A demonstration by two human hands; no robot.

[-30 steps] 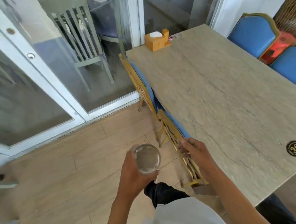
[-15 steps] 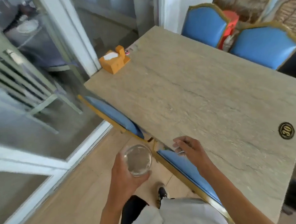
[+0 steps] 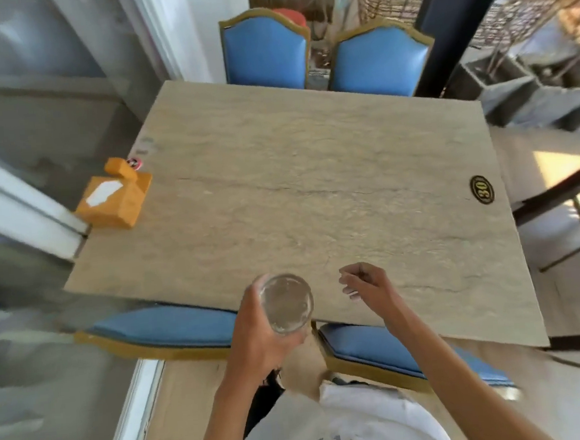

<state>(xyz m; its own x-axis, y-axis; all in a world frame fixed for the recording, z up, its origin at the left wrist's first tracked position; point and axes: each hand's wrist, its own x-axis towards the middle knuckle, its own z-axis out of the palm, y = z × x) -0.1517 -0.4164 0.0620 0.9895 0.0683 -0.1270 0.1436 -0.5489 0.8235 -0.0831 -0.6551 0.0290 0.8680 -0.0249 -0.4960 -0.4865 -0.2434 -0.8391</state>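
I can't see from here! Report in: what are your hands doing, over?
Left hand grips glass at table edge. Right hand loose, empty. Orange box off left, not blocking.

Restaurant dining room, marked out by a round "30" number badge (image 3: pixel 481 189) at 3 o'clock on a stone-look table (image 3: pixel 313 183), an orange napkin box (image 3: pixel 115 201) at 9 o'clock, matching blue gold-framed chairs (image 3: pixel 265 55) tucked in at 12 and 6 o'clock, and white-framed glazing (image 3: pixel 13 205) beyond the box.
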